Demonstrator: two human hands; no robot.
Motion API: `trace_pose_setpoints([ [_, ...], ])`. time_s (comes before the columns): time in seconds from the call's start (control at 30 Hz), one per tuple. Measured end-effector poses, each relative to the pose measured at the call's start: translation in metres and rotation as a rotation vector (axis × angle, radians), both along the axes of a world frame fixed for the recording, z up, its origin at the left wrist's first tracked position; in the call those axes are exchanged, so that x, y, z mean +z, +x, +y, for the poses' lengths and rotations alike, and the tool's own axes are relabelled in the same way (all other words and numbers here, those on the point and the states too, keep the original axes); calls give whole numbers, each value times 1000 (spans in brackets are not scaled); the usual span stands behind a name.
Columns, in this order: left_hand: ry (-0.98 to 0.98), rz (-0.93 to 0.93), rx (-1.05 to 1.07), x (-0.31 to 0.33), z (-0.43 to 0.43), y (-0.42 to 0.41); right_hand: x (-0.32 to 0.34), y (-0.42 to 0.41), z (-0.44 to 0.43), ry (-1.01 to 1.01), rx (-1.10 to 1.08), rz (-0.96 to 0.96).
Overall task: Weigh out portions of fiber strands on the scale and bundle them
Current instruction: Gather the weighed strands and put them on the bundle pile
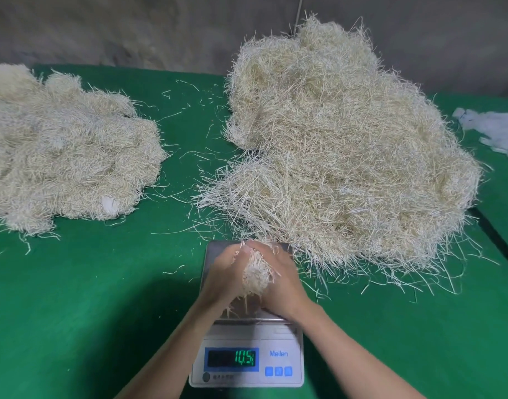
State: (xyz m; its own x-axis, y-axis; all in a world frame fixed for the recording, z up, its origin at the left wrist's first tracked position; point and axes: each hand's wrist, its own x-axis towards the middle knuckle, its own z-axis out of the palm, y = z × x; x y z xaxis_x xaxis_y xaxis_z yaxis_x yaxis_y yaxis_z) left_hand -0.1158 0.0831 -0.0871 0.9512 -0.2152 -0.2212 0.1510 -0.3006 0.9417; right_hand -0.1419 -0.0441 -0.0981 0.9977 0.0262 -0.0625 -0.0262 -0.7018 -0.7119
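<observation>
Matt green cloth table [74,298], brushed-metal scale [215,251], dry strands [255,273].

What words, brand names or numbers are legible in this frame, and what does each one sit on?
"Meilen": blue brand name on the scale front panel, right of the display.
"10.5": green digits on the display; a small mark after them is blurred.
Small print at the panel's lower left: too small to read.
Blue buttons: any symbols unreadable.
No other text shows.

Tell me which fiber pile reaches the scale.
The taller right-hand pile: its stray strands reach the scale. The left pile lies well apart.
</observation>
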Motion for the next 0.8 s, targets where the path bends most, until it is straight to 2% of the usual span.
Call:
trace_pose_setpoints([
  [0.07,-180,49,87,10,-2,3,9,7,3,120,-47,-115],
  [0.13,-323,188,107,26,-9,13,28,20,6,128,-47,-198],
  [0.23,-748,488,157,61,-15,41,57,35,7,51,85,-246],
  [0.27,-902,546,212,75,-17,52,66,35,6,97,142,-263],
  [0.3,-969,547,275,83,-20,61,76,32,7,184,186,-295],
  [0.33,-963,490,323,85,-23,64,87,30,10,269,205,-339],
  [0.37,-880,425,345,87,-28,66,97,32,12,321,171,-385],
  [0.4,-821,353,350,88,-34,64,105,39,12,330,73,-423],
  [0.47,-739,266,293,91,-46,58,126,62,3,316,-171,-373],
  [0.5,-713,271,259,93,-48,60,132,72,-2,350,-217,-321],
  [0.57,-854,273,214,100,-55,56,127,70,1,376,-158,-292],
  [0.6,-786,169,275,108,-54,54,116,62,8,348,-98,-305],
  [0.63,-886,200,311,106,-52,58,106,53,17,333,-43,-306],
  [0.67,-1092,282,401,110,-54,55,101,48,21,334,-24,-284],
  [0.7,-1039,154,289,109,-55,49,100,52,20,351,-42,-244],
  [0.73,-761,58,372,100,-61,47,105,60,14,377,-79,-199],
  [0.8,-777,115,410,100,-65,53,118,80,-1,499,-160,-130],
])
